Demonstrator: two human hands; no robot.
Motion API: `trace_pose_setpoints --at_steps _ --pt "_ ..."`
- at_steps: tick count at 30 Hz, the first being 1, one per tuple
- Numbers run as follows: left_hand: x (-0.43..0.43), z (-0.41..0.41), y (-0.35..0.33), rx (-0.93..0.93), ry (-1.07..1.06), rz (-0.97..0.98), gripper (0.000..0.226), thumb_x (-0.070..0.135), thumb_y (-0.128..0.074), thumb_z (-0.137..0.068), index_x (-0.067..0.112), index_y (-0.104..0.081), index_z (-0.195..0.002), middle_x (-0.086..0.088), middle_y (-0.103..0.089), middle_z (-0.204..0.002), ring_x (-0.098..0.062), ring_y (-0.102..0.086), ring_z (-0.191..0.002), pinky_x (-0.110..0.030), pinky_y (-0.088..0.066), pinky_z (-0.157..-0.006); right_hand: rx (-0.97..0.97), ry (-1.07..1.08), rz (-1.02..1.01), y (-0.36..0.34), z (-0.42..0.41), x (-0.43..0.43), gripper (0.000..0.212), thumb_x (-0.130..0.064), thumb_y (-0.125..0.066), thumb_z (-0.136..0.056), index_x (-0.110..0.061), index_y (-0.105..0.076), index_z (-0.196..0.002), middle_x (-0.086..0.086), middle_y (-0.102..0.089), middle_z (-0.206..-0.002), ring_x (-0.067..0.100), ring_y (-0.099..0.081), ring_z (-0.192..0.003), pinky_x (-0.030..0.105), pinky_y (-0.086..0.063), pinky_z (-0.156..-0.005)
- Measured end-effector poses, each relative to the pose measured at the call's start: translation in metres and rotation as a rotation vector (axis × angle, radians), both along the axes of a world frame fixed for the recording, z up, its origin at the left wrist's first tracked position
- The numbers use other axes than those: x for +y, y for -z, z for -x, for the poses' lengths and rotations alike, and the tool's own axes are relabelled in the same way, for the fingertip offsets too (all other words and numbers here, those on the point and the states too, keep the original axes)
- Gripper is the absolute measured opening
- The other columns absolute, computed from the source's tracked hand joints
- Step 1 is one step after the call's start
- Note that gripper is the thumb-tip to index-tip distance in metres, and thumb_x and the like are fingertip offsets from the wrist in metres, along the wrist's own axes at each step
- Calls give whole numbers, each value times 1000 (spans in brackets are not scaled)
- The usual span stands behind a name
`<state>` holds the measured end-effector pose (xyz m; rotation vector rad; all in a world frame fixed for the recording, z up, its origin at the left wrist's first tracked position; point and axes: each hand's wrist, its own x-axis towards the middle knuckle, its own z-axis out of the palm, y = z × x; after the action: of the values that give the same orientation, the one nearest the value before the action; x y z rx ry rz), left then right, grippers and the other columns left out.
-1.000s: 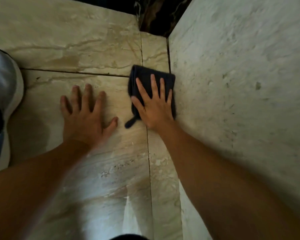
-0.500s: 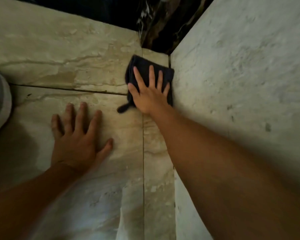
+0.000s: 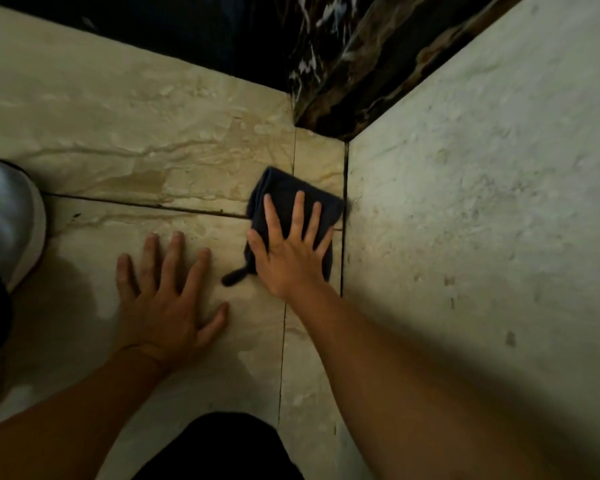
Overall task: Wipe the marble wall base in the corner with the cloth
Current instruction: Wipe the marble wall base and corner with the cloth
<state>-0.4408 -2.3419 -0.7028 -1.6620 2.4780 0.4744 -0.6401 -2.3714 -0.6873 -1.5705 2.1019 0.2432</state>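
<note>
A folded dark cloth (image 3: 281, 190) lies on the beige marble floor (image 3: 153, 133), right beside the pale marble wall (image 3: 482, 202). My right hand (image 3: 291, 254) presses flat on the cloth with fingers spread, covering its near half. A short loop of the cloth sticks out left of my palm. The dark veined marble base (image 3: 343, 81) fills the corner just beyond the cloth, a little apart from it. My left hand (image 3: 167, 306) rests flat and spread on the floor tile, holding nothing.
A white rounded object (image 3: 4, 216) sits at the left edge. Dark grout seams cross the floor beside and under the cloth. My dark clothing (image 3: 229, 448) shows at the bottom edge. A black recess (image 3: 170, 26) runs along the top.
My right hand pushed the cloth toward the dark corner, then slid it back a little over the tile seam. My left hand stayed planted on the floor.
</note>
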Motion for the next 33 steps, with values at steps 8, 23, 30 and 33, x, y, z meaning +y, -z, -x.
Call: trace_pose_setpoints --at_steps 8,23,30,33 --pt "-4 -1 4 19 -2 13 87 71 -40 -78 21 -35 -149 -20 -21 -160 -47 -13 -147 -65 -9 -113 83 -35 4 6 29 -83 61 -65 -14 -97 -52 13 -149 -1 29 -164 32 27 -150 65 14 -116" --pt "-22 -6 -8 -30 155 -7 83 75 -38 -79 19 -51 -139 -26 -46 -146 -54 -44 -130 -64 -24 -104 68 21 -124 -7 24 -103 61 -66 -11 -97 -51 19 -148 -1 39 -159 32 35 -147 65 15 -116" --pt "-148 -13 -38 -55 -12 96 63 59 -38 -87 13 -50 -129 -24 -46 -136 -44 -49 -114 -53 -43 -92 -58 -81 -61 -8 -62 -29 62 -65 -12 -97 -51 24 -145 2 37 -160 33 38 -144 67 18 -114" --pt "-200 -14 -27 -88 -96 127 71 61 -31 -92 17 -26 -147 -21 -21 -157 -46 -27 -140 -59 -29 -109 12 -141 18 1 -56 -61 60 -65 -7 -95 -51 23 -145 2 30 -163 34 33 -147 67 14 -116"
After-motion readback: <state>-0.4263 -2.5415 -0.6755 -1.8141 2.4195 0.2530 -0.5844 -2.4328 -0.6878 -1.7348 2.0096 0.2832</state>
